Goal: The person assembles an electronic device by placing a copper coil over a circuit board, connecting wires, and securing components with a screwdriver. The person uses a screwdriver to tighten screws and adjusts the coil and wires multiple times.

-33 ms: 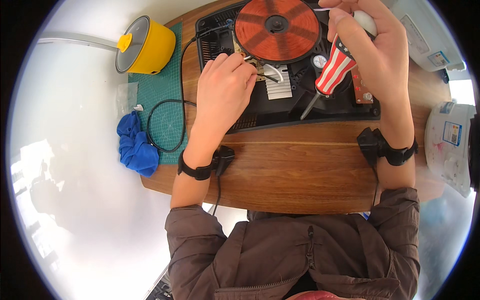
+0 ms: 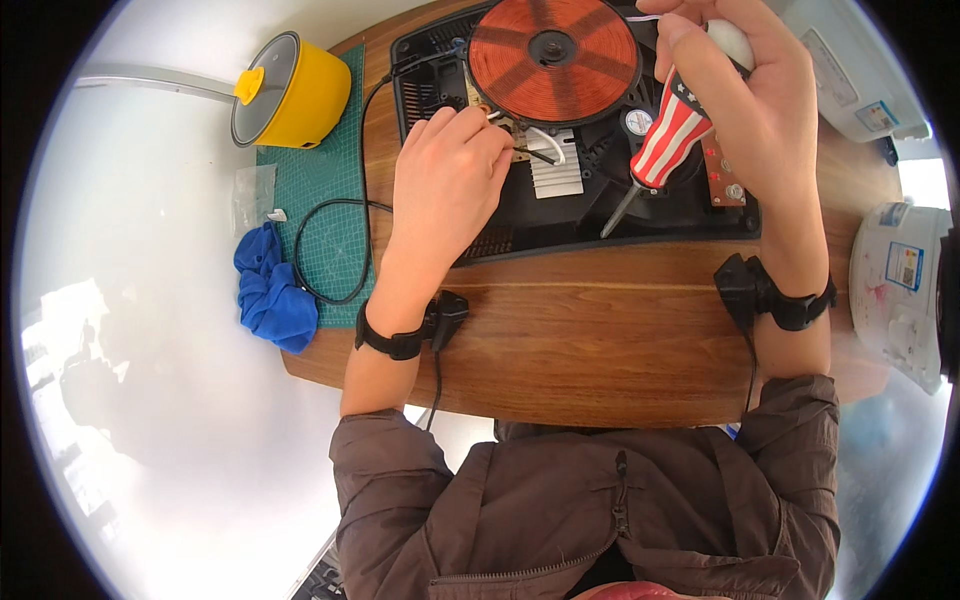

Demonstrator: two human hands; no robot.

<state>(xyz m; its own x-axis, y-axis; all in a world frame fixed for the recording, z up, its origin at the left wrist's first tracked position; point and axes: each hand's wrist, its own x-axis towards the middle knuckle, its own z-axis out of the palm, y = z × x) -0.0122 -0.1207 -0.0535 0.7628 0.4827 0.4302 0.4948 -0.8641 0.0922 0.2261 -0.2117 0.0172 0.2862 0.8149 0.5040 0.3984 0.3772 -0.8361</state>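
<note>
An opened induction cooker [image 2: 590, 228] lies across the far side of the table, its round copper coil [image 2: 600, 60] exposed. My left hand [image 2: 452, 170] is over its left part, fingers closed in a pinch on a thin dark wire [image 2: 537, 154]. A white wire [image 2: 556, 142] curves beside it, above a finned heat sink [image 2: 557, 180]. My right hand [image 2: 765, 110] grips a screwdriver [image 2: 668, 140] with a striped handle, tip pointing down and left. A thin pale wire [image 2: 646, 17] runs to its fingertips, partly cut off by the upper edge.
On the left, a green cutting mat [image 2: 335, 240] carries a yellow pot [image 2: 315, 95], a clear bag [image 2: 254, 198], a blue cloth [image 2: 275, 295] and a black power cord [image 2: 300, 250]. White appliances [image 2: 895, 290] stand at the right. A red circuit board [image 2: 718, 170] lies inside the cooker.
</note>
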